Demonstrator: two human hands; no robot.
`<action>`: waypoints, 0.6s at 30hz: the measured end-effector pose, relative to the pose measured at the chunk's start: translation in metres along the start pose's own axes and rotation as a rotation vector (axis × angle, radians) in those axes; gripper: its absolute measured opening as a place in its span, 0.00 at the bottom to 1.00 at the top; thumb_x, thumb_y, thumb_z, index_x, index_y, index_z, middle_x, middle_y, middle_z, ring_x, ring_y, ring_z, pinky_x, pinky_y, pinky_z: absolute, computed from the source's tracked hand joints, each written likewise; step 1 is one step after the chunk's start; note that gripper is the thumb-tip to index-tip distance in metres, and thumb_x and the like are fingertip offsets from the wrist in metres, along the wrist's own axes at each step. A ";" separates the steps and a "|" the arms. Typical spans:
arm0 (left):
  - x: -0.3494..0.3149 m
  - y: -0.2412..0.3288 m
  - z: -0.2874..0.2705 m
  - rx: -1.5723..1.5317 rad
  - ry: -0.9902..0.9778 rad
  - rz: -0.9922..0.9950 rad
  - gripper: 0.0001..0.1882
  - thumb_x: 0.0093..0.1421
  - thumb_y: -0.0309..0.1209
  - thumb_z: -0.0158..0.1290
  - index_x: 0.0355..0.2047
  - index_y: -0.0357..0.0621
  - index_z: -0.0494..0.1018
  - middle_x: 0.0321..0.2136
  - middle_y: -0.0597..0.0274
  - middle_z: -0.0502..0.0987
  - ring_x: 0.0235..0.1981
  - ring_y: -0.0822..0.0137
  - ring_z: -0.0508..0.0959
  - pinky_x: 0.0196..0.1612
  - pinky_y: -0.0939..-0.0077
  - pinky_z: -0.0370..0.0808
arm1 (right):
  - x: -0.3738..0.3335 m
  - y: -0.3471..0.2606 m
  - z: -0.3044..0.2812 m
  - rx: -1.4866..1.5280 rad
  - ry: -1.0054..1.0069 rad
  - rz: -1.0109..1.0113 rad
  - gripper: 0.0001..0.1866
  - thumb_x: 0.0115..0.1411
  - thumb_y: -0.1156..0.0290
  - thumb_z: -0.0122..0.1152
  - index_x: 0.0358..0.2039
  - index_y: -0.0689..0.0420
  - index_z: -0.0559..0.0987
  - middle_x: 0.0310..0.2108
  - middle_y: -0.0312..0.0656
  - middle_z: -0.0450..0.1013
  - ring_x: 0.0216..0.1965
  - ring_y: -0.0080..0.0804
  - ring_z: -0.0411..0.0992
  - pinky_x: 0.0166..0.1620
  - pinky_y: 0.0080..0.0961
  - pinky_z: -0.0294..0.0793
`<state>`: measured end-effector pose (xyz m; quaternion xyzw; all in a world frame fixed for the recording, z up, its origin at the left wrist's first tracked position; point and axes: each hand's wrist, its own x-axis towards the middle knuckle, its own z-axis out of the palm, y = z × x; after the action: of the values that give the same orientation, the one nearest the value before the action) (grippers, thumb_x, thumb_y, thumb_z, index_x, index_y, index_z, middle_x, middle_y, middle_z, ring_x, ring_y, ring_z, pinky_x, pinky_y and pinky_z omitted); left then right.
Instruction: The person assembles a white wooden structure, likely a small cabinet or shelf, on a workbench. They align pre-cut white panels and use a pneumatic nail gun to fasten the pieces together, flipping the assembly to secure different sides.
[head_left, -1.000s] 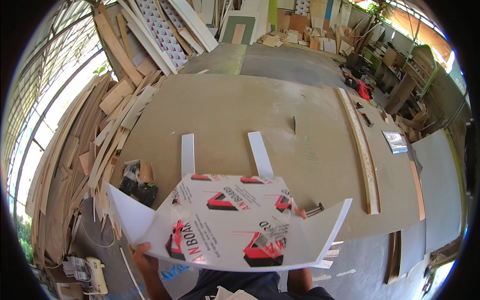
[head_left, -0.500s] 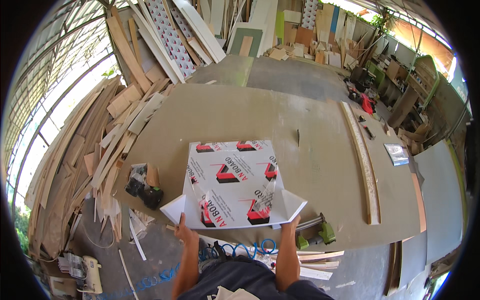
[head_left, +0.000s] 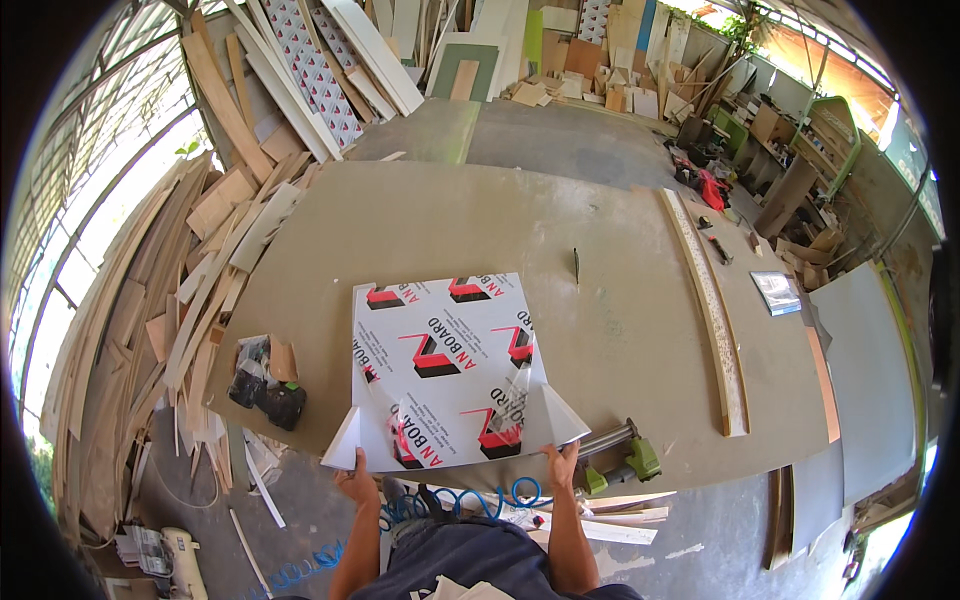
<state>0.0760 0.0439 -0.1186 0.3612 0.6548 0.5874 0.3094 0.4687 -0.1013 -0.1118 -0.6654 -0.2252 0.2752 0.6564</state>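
A white panel (head_left: 440,350) covered in red-and-black printed film lies in front of me at the table's near edge. Two white triangular pieces stand at its near corners, one on the left (head_left: 345,440) and one on the right (head_left: 562,412). My left hand (head_left: 357,482) is closed on the near edge by the left corner, thumb on top. By the right corner, my right hand (head_left: 560,466) grips the same edge. The fingers of both hands are partly hidden under the panel. A green-and-black nail gun (head_left: 635,462) rests just right of my right hand.
On the large brown tabletop (head_left: 620,350), a black power tool (head_left: 275,395) sits at left, a long narrow board (head_left: 710,320) at right. A dark slim object (head_left: 576,265) lies mid-table. Stacked wood strips (head_left: 130,330) line the left side. A coiled blue hose (head_left: 450,502) runs below the near edge.
The panel's near edge has come slightly toward me, and its left corner has dropped lower in the picture. Both hands moved with it. The whole view has shifted a little.
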 end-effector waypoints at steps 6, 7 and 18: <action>-0.033 -0.009 -0.011 0.314 -0.155 0.171 0.45 0.45 0.33 0.73 0.61 0.29 0.65 0.53 0.34 0.69 0.61 0.36 0.63 0.63 0.45 0.61 | -0.021 -0.024 0.006 -0.627 0.058 -0.168 0.53 0.43 0.61 0.78 0.65 0.68 0.60 0.59 0.65 0.66 0.61 0.64 0.65 0.63 0.50 0.66; -0.036 -0.024 -0.019 0.356 -0.182 0.209 0.49 0.43 0.33 0.73 0.62 0.29 0.62 0.55 0.33 0.67 0.62 0.36 0.62 0.64 0.44 0.58 | -0.023 -0.026 0.011 -0.653 0.073 -0.152 0.56 0.42 0.60 0.78 0.66 0.69 0.57 0.59 0.65 0.65 0.61 0.65 0.65 0.64 0.50 0.66; -0.035 -0.031 -0.026 0.611 -0.299 0.271 0.63 0.35 0.32 0.76 0.67 0.30 0.48 0.59 0.34 0.59 0.63 0.39 0.57 0.68 0.45 0.48 | -0.031 -0.019 0.021 -0.925 0.128 -0.290 0.59 0.41 0.57 0.82 0.65 0.73 0.56 0.61 0.66 0.65 0.63 0.63 0.63 0.68 0.49 0.61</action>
<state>0.0703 -0.0008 -0.1471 0.6023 0.6939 0.3409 0.1991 0.4330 -0.1048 -0.0906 -0.8646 -0.3732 0.0107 0.3362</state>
